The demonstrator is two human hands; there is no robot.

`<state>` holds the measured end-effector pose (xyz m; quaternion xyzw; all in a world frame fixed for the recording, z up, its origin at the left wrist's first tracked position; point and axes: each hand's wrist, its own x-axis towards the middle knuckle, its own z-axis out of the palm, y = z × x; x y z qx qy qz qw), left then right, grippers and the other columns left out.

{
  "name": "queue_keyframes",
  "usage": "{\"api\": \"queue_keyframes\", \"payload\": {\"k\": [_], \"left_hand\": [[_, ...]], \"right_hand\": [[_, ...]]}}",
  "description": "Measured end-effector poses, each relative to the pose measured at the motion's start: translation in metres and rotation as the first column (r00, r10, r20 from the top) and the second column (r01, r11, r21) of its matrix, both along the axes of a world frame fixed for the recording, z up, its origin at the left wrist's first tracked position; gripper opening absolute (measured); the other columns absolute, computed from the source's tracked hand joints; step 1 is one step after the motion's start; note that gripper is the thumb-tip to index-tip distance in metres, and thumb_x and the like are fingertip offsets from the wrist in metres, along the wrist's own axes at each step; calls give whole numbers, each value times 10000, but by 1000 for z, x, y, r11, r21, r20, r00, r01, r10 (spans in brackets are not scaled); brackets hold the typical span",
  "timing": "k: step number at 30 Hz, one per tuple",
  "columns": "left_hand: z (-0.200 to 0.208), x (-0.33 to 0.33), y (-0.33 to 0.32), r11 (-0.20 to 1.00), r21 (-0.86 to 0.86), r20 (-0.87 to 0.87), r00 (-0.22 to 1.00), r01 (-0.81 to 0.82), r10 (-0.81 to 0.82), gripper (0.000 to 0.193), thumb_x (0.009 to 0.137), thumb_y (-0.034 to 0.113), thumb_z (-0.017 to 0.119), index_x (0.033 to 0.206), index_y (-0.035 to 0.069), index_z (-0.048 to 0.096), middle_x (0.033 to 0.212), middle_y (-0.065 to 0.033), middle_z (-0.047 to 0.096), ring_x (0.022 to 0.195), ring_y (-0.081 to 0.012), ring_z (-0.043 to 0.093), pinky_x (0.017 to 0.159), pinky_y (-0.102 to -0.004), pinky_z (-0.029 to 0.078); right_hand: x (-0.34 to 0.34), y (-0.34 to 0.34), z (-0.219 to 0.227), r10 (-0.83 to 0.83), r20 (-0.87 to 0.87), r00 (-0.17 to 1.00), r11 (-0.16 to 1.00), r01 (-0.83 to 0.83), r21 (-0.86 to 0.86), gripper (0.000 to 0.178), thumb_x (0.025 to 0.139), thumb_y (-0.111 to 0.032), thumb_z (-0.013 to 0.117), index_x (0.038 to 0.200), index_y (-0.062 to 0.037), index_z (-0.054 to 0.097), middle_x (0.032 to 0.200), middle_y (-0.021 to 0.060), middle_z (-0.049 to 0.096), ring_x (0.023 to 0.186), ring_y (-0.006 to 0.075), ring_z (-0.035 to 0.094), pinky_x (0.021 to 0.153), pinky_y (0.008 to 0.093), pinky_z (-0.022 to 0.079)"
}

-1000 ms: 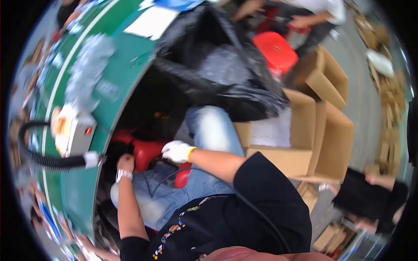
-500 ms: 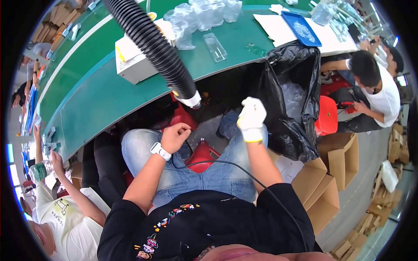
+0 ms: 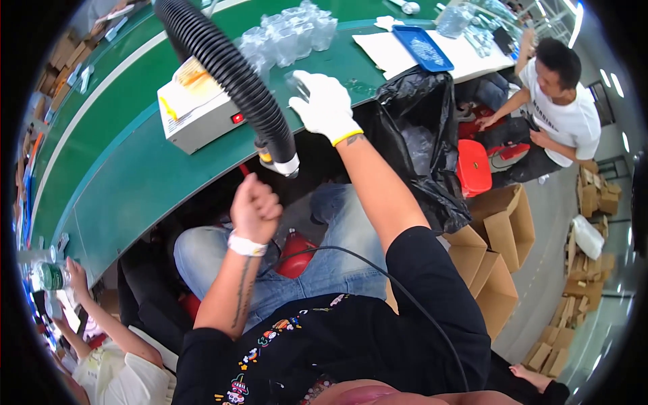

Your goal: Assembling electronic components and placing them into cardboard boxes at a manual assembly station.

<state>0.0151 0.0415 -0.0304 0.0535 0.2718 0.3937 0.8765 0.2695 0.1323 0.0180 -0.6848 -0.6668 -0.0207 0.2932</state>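
My right hand (image 3: 325, 102), in a white glove with a yellow cuff, reaches over the green table. Its thumb and fingers close around a clear plastic tray (image 3: 294, 85), mostly hidden behind the glove. My left hand (image 3: 256, 208), bare with a white band at the wrist, is curled into a fist above my lap; nothing shows in it. Just above that fist hangs the metal-tipped end of a black corrugated hose (image 3: 260, 101). Several clear plastic trays (image 3: 297, 30) stand clustered farther back on the table (image 3: 121, 196).
A grey box with a red switch (image 3: 196, 115) stands left of the hose. To the right hang a black bag (image 3: 439, 128) and, beyond it, a blue tray (image 3: 423, 48). Open cartons (image 3: 503, 223) and a red stool (image 3: 474, 167) lie right. A thin cable crosses my lap. Co-workers sit on both sides.
My right hand has moved from above my knee forward onto the table, to the clear tray. My left hand has turned and curled into a fist. The whole view has shifted.
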Motion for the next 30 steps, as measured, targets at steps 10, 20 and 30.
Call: {"api": "queue_keyframes", "payload": {"k": [10,20,30], "left_hand": [[-31,-102,37,826,523,-521,690,-208,503,410,1098,333,498,742,138,447,586,54,314,460,-55,277,415,-250,203],[-54,-97,29,850,526,-693,570,-18,441,414,1066,373,572,736,148,465,567,61,329,444,-50,251,405,-240,187],[-57,-79,5,871,485,-722,600,83,345,378,1059,381,581,773,153,486,587,62,341,469,-59,273,421,-243,207]], "right_hand": [[5,-4,10,-73,-48,996,997,73,13,435,807,-347,717,1210,-189,676,1055,113,715,1032,355,666,897,483,538],[9,-20,3,-63,-151,987,997,69,36,425,750,-298,704,1161,-191,687,991,129,693,968,360,659,839,499,531],[17,-25,12,-33,-206,978,999,26,-38,384,761,-285,702,1128,-175,695,1010,137,713,988,356,676,848,499,532]]}}
